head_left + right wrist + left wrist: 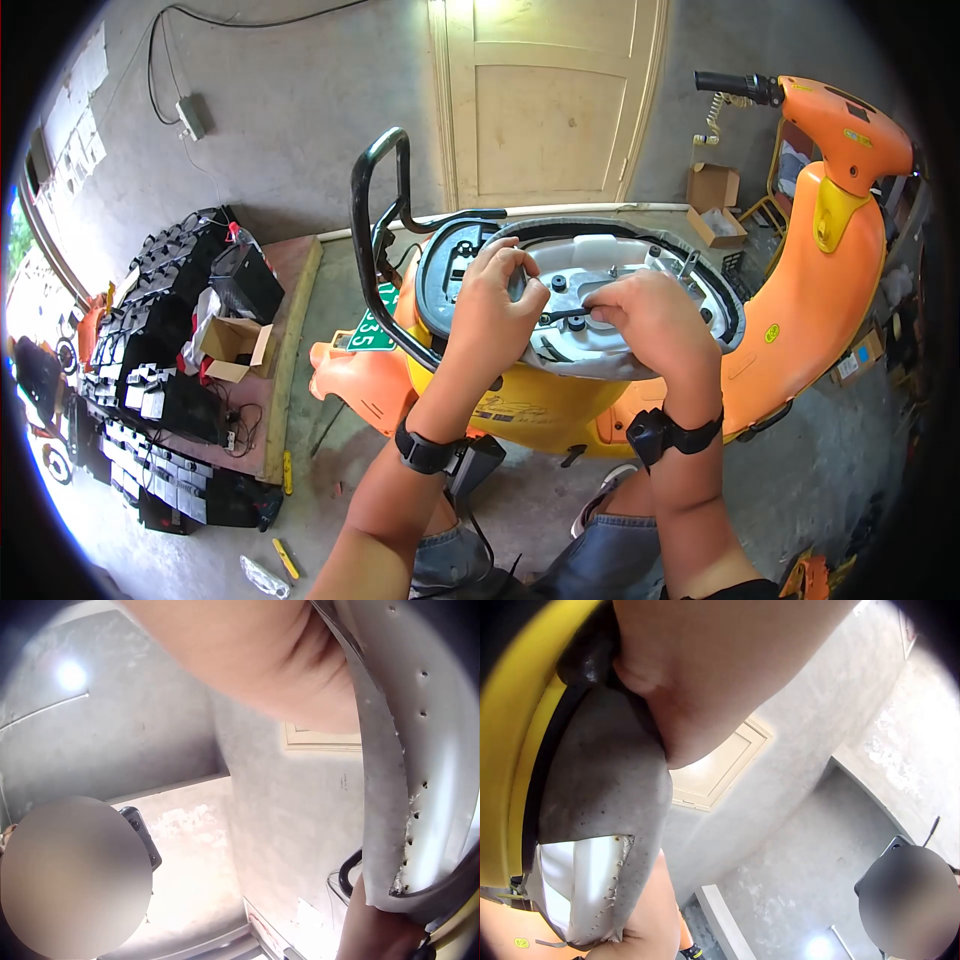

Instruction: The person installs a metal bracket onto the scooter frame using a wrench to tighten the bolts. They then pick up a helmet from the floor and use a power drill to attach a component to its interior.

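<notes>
A person's bare right hand (660, 320) clamps its fingers on a slim black piece (566, 314) over the white plastic seat underside (600, 252), set mid-scooter. The left hand (498, 305), at nine o'clock, curls its fingers, their hold unclear. The orange-and-yellow scooter's handlebar (740, 86) stands at two o'clock.

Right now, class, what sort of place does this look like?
Probably a scooter repair workshop: an orange-and-yellow plastic scooter, rows of black, battery-like blocks, and a bare grey wall.
</notes>
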`<act>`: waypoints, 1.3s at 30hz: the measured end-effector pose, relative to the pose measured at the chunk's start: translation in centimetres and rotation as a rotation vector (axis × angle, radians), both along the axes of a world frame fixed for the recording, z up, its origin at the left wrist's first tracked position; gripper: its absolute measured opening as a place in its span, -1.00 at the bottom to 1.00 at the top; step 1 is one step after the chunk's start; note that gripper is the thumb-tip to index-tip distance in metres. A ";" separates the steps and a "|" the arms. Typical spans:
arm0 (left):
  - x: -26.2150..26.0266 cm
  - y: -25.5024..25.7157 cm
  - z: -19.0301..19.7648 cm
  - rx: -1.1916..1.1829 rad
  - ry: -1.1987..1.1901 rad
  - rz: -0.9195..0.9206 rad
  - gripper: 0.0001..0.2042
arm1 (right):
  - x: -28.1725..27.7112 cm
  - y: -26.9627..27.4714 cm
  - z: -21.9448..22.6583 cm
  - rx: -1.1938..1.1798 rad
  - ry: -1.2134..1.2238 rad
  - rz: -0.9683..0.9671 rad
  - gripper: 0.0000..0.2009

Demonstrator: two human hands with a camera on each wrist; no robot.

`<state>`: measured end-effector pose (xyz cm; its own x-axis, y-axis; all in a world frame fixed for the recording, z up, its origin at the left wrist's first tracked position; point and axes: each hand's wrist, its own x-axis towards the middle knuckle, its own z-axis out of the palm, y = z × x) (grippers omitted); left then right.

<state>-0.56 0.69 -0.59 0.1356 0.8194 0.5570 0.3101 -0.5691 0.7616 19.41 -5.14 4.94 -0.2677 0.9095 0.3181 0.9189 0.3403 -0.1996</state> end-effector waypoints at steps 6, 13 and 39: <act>0.1 0.0 0.2 -0.014 -0.005 0.013 -0.78 | 0.0 0.5 -0.4 0.037 -0.030 -0.002 -0.81; 0.1 -0.1 0.1 -0.008 -0.005 0.010 -0.79 | 0.2 0.7 -1.5 0.031 0.010 -0.030 -0.86; 0.2 -0.1 0.1 0.006 -0.007 0.016 -0.81 | 0.0 1.0 -1.1 -0.066 -0.061 -0.027 -0.82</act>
<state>-0.34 0.62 -0.46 0.1184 0.8178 0.5631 0.3141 -0.5689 0.7601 19.42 -4.11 3.82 -0.2595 0.9352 0.2411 0.9387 0.3029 -0.1644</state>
